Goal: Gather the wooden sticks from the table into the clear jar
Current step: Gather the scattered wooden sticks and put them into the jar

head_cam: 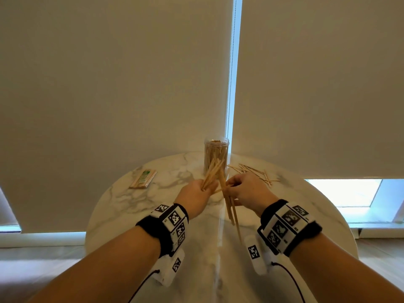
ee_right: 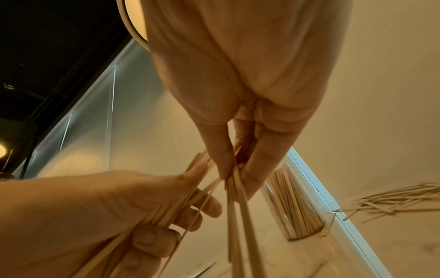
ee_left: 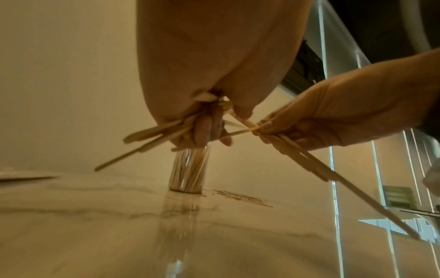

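A clear jar (head_cam: 216, 154) packed with wooden sticks stands upright at the far edge of the round marble table (head_cam: 135, 206). Just in front of it, my left hand (head_cam: 197, 193) grips a fanned bundle of sticks (head_cam: 213, 172) that points toward the jar. My right hand (head_cam: 244, 189) pinches a few longer sticks (head_cam: 231, 212) that hang down toward me. The two bundles cross between the hands. In the wrist views the jar (ee_left: 188, 170) (ee_right: 294, 201) stands behind the fingers. A loose pile of sticks (head_cam: 254, 172) (ee_right: 395, 199) lies right of the jar.
A wrapped packet of sticks (head_cam: 143, 179) lies on the table's far left. Roller blinds hang close behind the jar, with a bright gap (head_cam: 232, 68) between them. The table's round edge curves off to both sides.
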The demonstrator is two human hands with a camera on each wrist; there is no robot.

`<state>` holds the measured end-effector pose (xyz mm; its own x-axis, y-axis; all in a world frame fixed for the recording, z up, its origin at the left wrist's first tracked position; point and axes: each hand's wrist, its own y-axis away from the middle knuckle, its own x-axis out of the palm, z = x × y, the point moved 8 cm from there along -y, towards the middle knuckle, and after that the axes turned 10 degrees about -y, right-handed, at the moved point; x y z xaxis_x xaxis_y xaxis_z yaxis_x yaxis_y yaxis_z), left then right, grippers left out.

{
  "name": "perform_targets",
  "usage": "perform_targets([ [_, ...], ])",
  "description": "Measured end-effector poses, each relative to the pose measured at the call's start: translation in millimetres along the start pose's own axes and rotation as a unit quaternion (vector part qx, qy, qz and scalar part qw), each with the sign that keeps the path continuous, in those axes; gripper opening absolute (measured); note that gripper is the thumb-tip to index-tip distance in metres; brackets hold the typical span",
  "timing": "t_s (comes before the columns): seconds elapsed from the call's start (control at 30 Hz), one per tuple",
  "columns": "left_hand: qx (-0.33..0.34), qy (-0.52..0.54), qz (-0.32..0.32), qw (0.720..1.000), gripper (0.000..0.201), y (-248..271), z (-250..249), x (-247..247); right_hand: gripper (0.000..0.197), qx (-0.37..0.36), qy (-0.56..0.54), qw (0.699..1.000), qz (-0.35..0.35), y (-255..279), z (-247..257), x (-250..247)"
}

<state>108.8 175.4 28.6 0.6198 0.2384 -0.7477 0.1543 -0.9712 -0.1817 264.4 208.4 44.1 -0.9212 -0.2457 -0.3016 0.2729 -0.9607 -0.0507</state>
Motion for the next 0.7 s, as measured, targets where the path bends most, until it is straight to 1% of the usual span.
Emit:
perform_targets([
  [0.03, 0.018, 0.009, 0.028, 0.999, 0.032, 3.2, -3.6, 2.7, 0.005, -0.003, -0.005, 1.0, 0.003, 0.9, 1.9, 0.2],
  [0.1, 0.029, -0.008, 0.065, 0.997, 0.025, 3.3, -2.0, 6.6, 0.006, -0.007, -0.007, 1.0, 0.012, 2.6, 4.8, 2.5],
  [0.17, 0.019, -0.057, 0.086, 0.994, 0.015, 0.9, 5.4, 9.6, 0.004, -0.016, 0.001, 1.0, 0.018, 4.2, 6.6, 5.3],
  [0.2, 0.002, -0.058, 0.089, 0.994, 0.012, 0.6, 10.5, 9.8, 0.004, -0.02, 0.007, 1.0, 0.014, 4.7, 6.6, 5.8],
  [0.33, -0.075, 0.03, 0.071, 0.994, 0.022, 2.0, 32.8, 1.6, 0.003, -0.009, 0.003, 1.0, -0.003, 5.2, 1.1, 3.1],
  [0.4, -0.082, 0.056, 0.062, 0.993, 0.032, 1.3, 36.8, -2.7, 0.002, -0.005, -0.017, 1.0, -0.003, 5.4, -2.2, 2.1],
  [0.43, -0.082, 0.067, 0.046, 0.993, 0.035, 0.5, 37.8, -6.1, 0.001, -0.005, -0.028, 1.0, -0.005, 5.2, -3.0, 2.0],
  [0.5, -0.093, 0.115, 0.011, 0.989, 0.034, 1.1, 37.9, -10.5, 0.003, -0.013, -0.046, 0.999, -0.009, 4.9, -3.1, 2.6],
  [0.53, -0.1, 0.158, 0.008, 0.982, 0.031, 2.5, 35.6, -9.2, 0.004, -0.02, -0.054, 0.998, -0.011, 4.7, -2.1, 3.7],
  [0.6, -0.111, 0.255, 0.028, 0.96, 0.029, 9.7, 24.9, -3.0, 0.004, -0.037, -0.058, 0.998, -0.012, 4.5, 1.1, 8.2],
  [0.63, -0.108, 0.288, 0.037, 0.951, 0.03, 12.6, 17.5, -0.4, 0.004, -0.044, -0.054, 0.998, -0.009, 4.6, 3.1, 11.8],
  [0.7, -0.087, 0.323, 0.051, 0.941, 0.031, 15.7, 1.3, 3.9, 0.005, -0.059, -0.045, 0.997, 0.0, 3.9, 5.6, 21.8],
])
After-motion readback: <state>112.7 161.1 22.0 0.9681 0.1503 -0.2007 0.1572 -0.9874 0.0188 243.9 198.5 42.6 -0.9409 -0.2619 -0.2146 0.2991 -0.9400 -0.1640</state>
